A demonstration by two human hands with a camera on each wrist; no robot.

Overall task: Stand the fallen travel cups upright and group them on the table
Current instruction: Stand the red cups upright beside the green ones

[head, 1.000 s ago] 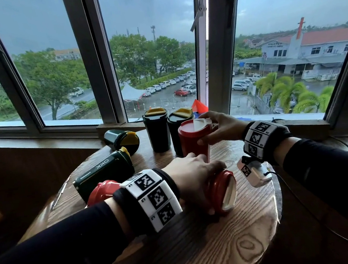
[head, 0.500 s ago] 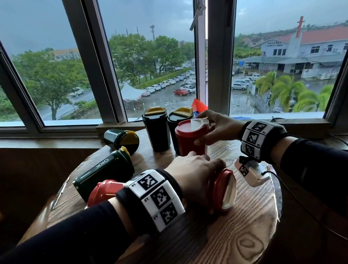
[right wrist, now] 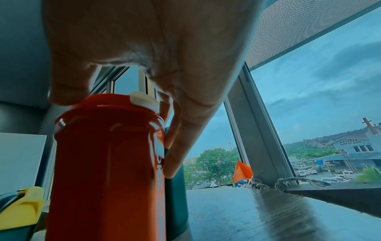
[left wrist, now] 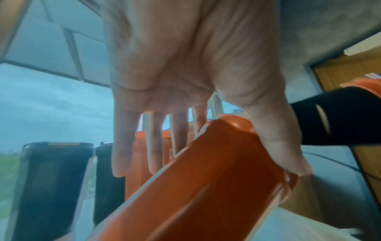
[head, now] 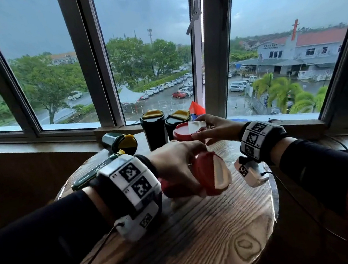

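My left hand [head: 177, 168] grips a red travel cup [head: 210, 172] with a white lid flap, held tilted just above the round wooden table [head: 201, 240]. In the left wrist view the thumb [left wrist: 284, 146] and fingers wrap this red cup's body [left wrist: 206, 187]. My right hand [head: 211, 128] holds the lid rim of an upright red cup [head: 182, 131], its thumb [right wrist: 66, 93] on the top of the upright red cup [right wrist: 107, 163]. Two dark cups with yellow lids [head: 154, 129] [head: 177, 118] stand behind it. Two dark cups [head: 120, 140] [head: 95, 170] lie on their sides at left.
The table stands against a window sill [head: 41, 143] under large windows. An orange flag-like piece [head: 196, 108] sits on the sill behind the cups. A cable [head: 294, 201] runs from my right wrist over the table's right edge. Bare wood shows at the table's near side.
My left hand has raised the lying red cup off the table and tipped its lid end upward. My right hand stays on the upright red cup, now closer to the dark cups.
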